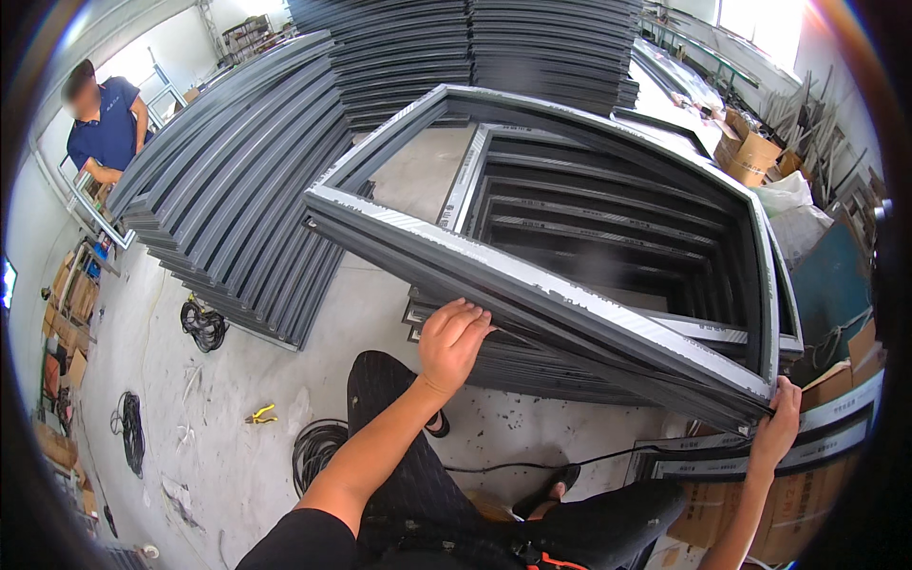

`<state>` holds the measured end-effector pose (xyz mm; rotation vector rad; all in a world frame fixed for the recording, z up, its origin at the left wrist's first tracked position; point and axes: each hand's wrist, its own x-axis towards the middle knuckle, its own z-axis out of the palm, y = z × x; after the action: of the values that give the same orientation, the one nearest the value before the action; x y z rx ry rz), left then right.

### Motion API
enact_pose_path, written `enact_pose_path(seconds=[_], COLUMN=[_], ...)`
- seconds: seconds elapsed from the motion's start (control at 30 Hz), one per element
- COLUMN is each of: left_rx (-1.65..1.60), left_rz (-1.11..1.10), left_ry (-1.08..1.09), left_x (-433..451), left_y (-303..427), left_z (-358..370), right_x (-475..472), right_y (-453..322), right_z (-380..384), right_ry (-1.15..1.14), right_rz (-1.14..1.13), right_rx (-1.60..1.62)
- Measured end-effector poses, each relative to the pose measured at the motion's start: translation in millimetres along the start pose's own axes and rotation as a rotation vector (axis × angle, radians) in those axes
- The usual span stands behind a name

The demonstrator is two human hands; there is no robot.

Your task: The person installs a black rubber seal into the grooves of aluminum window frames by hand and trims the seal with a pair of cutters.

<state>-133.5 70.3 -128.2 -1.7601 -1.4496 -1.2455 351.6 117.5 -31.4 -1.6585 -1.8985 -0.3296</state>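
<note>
A dark grey window frame (499,260), edged with whitish printed film, lies slanted over a stack of similar frames (598,224). My left hand (452,345) is curled at its near side, fingertips pinching a thin black strip that runs rightward along this side. At the near right corner my right hand (778,424) grips the frame, with its thumb side partly hidden. A black, rubber-like cord (541,467) leads from a coil (317,449) on the floor beside my leg towards that corner.
To the left stands a stack of dark frames (235,192); taller stacks (470,50) rise behind. Yellow-handled pliers (261,415) and more black coils (203,324) lie on the floor. A person (107,121) holds a frame at far left. Cardboard boxes (748,153) stand right.
</note>
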Motion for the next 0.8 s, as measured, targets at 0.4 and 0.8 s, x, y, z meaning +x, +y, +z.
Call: enact_pose_path(seconds=[0.4, 0.8], left_rx=[-1.260, -1.410], left_rz=[-1.495, -1.526], left_ry=[-0.326, -0.612], left_x=[13.3, 20.1], left_y=[43.1, 54.7], left_z=[-15.3, 5.9], right_x=[-5.6, -23.1], right_y=[5.1, 0.8], right_z=[-0.2, -9.2], right_ry=[0.024, -0.042], right_rz=[-0.061, -0.023], right_rx=[-0.041, 0.074])
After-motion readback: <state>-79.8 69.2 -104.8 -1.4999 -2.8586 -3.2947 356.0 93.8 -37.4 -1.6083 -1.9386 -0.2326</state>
